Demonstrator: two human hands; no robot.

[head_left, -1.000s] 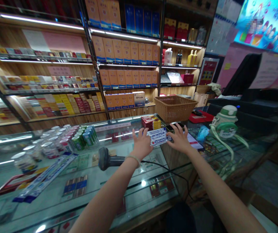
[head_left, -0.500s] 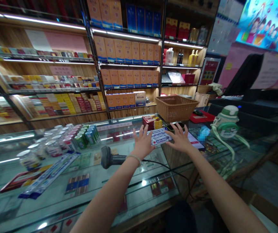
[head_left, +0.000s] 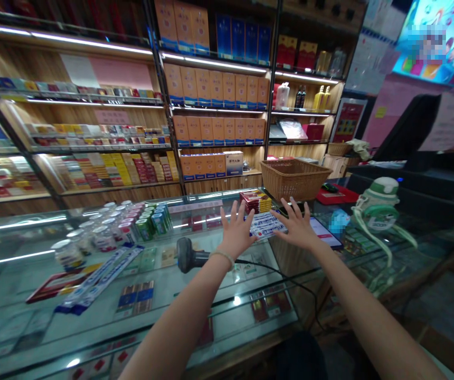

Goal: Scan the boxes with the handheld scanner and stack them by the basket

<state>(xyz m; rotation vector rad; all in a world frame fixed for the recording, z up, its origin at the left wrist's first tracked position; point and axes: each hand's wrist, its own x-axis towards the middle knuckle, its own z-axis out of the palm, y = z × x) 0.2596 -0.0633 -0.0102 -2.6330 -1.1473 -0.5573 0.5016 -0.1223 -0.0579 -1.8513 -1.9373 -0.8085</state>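
My left hand (head_left: 236, 232) is spread with its fingers apart, at the left end of a row of blue-and-white packets (head_left: 267, 225) on the glass counter. On the other side of the packets my right hand (head_left: 296, 228) is spread too. Neither hand holds anything; whether the fingertips touch the packets I cannot tell. Just behind them is a stack of red-and-yellow packs (head_left: 255, 201). A dark barcode scanner (head_left: 189, 255) lies left of my left wrist. Close to my right hand is a phone or tablet (head_left: 325, 233) with a lit screen.
A wicker basket (head_left: 295, 178) stands behind the packets. On the left are white-lidded jars (head_left: 67, 254), small cans (head_left: 144, 228), long blue-and-white sticks (head_left: 102, 278) and a red pack (head_left: 53, 285). A green water bottle (head_left: 381, 203) with a strap stands at right. The scanner's cable crosses the counter.
The camera view has shifted slightly, so everything appears a little further right and mostly lower. Both hands keep the same spread pose about the packets.
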